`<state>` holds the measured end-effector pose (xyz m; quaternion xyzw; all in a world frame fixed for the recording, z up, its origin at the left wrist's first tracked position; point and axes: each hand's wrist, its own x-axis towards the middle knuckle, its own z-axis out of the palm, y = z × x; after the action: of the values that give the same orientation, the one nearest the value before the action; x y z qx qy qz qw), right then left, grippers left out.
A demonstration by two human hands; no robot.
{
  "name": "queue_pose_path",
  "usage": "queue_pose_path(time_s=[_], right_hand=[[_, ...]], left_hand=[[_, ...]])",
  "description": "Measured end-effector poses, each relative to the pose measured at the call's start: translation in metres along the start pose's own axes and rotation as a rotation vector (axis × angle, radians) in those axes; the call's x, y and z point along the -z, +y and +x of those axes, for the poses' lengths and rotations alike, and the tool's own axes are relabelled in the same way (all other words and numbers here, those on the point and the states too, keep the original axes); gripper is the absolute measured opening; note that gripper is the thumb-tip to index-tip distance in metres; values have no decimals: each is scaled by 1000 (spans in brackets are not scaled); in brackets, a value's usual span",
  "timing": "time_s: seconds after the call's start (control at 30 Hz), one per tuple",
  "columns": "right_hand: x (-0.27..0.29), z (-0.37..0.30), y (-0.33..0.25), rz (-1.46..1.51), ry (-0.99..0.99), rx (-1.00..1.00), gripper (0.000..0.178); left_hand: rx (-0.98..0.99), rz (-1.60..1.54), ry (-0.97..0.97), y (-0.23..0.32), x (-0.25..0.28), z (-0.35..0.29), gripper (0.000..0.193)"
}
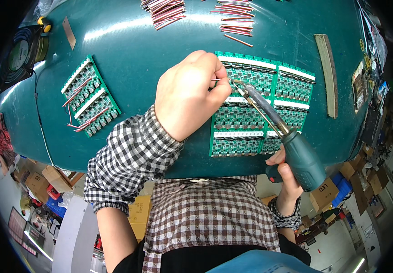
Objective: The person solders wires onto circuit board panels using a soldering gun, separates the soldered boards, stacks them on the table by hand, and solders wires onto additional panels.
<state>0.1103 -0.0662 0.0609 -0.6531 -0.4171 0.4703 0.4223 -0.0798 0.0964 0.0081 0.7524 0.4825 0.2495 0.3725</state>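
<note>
My left hand (188, 93) is closed in a pinch on a thin wire (215, 80), over the upper left part of a large green circuit board panel (246, 120). In my right hand (288, 176) is a dark green soldering gun (302, 159), gripped by its handle. Its long metal tip (264, 107) slants up and left and ends beside my left fingertips, over the panel. A thin tube runs along the tip. Whether the tip touches the board or the wire I cannot tell. My left hand hides part of the panel's left edge.
A smaller circuit board panel (90, 98) with red and white wires lies at left. Two wire bundles (164, 12) (236, 18) are at the far edge. A fan (20, 57) and a flat strip (69, 33) sit far left; a long bar (327, 75) lies right on the green table (137, 59).
</note>
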Motion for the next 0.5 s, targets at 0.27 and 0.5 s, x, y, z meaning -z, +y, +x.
queue_pose_path(time_s=[0.27,0.5], right_hand=[[4,-4,0,52,26,-45,50],[2,-1,-2,59,45,-30,49]], left_hand=[[14,2,-7,1,0,0,7],[24,-2,-17,1,1,0,7]])
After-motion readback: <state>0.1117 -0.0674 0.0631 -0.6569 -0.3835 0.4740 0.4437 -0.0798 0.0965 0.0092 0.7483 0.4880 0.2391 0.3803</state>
